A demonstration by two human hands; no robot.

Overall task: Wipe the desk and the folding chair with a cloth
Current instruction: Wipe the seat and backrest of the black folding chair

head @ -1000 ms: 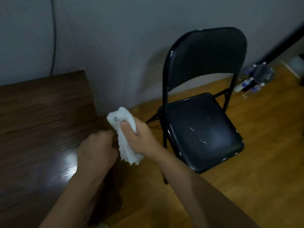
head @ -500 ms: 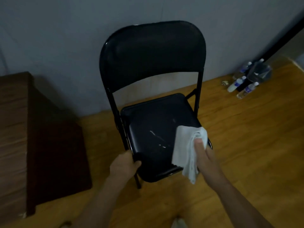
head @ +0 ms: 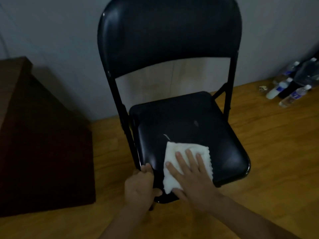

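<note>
A black folding chair [head: 189, 118] stands against the grey wall, its seat facing me. A white cloth [head: 174, 152] lies flat on the front left part of the seat, just below a pale scratch. My right hand [head: 191, 176] lies flat on top of the cloth with fingers spread, pressing it onto the seat. My left hand [head: 139, 185] grips the seat's front left corner, thumb on top. The dark wooden desk [head: 10, 80] shows only as a corner and side panel at the left edge.
Wooden floor surrounds the chair. Several plastic bottles [head: 286, 94] and a clear bag sit on the floor by the wall at the right. The desk's dark side panel [head: 43, 152] stands close to the chair's left legs.
The view has swung from the desk to the chair and come closer. My right hand brought the bunched cloth down and spread it flat on the seat. My left hand took hold of the seat's corner.
</note>
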